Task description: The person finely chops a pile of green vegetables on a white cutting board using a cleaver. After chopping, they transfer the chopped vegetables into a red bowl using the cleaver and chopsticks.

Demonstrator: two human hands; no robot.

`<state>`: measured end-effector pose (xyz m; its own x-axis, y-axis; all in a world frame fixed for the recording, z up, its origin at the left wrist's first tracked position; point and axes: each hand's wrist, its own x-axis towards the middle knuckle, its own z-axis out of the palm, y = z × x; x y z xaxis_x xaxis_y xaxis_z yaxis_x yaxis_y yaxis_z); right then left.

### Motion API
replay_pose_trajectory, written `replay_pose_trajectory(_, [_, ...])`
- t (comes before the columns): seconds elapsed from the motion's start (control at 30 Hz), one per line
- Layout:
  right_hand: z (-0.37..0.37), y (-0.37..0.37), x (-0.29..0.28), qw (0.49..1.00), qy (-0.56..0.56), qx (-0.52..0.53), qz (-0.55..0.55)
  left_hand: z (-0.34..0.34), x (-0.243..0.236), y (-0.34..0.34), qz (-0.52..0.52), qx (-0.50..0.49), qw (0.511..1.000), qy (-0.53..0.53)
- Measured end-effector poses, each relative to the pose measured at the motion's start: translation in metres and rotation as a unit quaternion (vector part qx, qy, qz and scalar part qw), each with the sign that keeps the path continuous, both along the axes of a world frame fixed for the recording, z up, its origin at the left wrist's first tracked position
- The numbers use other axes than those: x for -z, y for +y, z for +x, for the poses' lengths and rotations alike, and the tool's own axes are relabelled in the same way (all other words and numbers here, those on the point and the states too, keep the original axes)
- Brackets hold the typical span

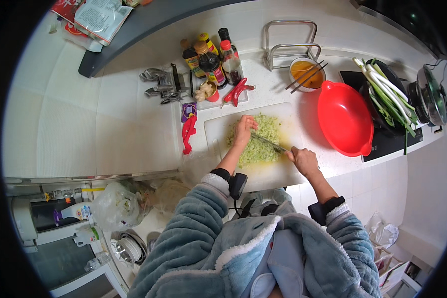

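My right hand (305,161) grips the handle of a kitchen knife (270,142) at the right side of a white cutting board (214,128). The blade slants up to the left across a spread heap of finely chopped pale green vegetable (267,125). By the blade's far end is my left hand (243,130), its fingers loosely extended over the heap. That hand seems to touch the blade, though the exact contact is hard to make out. Yellowish wet patches show on the board around the heap.
A red plastic basin (343,119) stands right of the board, before a pan with green onions (391,97). Behind are a bowl of orange-yellow liquid (303,67) with chopsticks (310,74), a metal rack (292,47), red chilies (238,92), sauce bottles (211,62) and ginger (203,91).
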<state>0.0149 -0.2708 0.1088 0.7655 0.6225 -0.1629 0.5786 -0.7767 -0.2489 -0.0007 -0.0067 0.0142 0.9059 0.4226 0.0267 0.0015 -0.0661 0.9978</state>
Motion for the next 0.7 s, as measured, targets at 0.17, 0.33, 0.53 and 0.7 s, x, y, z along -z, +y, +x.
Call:
replay_pose_trajectory(0.17, [-0.008,-0.01,-0.013,1.0,-0.003,-0.017,0.024,-0.012,-0.018,-0.002,-0.021,0.013,0.999,-0.022])
replay_pose_trajectory(0.33, [-0.016,-0.028,-0.019,0.998,0.036,-0.053,-0.013,-0.055,-0.029,-0.026,-0.02,-0.012,0.999,0.041])
replay_pose_trajectory(0.53, [-0.017,-0.032,-0.003,0.996,0.054,-0.059,-0.027,-0.062,-0.013,-0.041,0.05,-0.021,0.997,0.049])
replay_pose_trajectory(0.7, [-0.001,-0.035,-0.007,0.996,0.037,-0.071,-0.047,-0.054,-0.016,-0.042,0.026,-0.043,0.998,0.038])
